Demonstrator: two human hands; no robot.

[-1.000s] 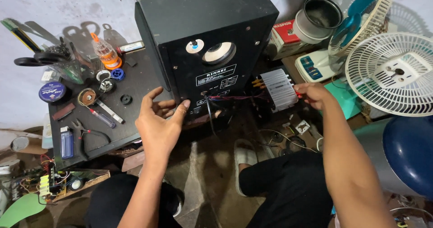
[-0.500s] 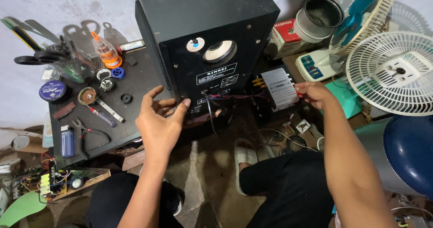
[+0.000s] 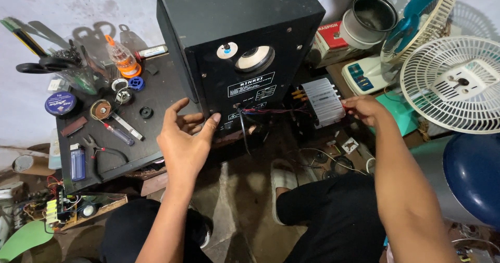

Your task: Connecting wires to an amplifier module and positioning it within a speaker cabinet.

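Across the middle of the scene stood a tall black speaker cabinet [image 3: 234, 39], the biggest thing there, its back panel facing the person, with a round port and a small knob showing on it. To its right, far side, a white fan grille [image 3: 458, 83] leaned beside a teal-bladed fan [image 3: 416, 23], and a blue rounded drum [image 3: 471, 179] sat nearer on the right. Left of the cabinet a low dark worktable [image 3: 156, 94] carried the clutter: scissors [image 3: 36, 65], a blue solder reel [image 3: 60, 103], pliers [image 3: 99, 151], a blue lighter [image 3: 77, 161] and a small orange-capped bottle [image 3: 121, 57].

Just right of the cabinet's lower edge lay a small silver amplifier box [image 3: 322, 100], joined to the cabinet by thin red and dark wires [image 3: 271, 110]. The right hand [image 3: 364, 109] touched the amplifier's right end, fingers curled against it; whether it truly gripped the box I could not tell. The left hand [image 3: 185, 143] was spread wide, holding nothing, its fingertips resting on the cabinet's lower left corner.

Underneath was a bare, stained concrete floor [image 3: 234, 200], with a pale, marked wall beyond the worktable. A bare circuit board [image 3: 57, 208] lay on the floor at near left.
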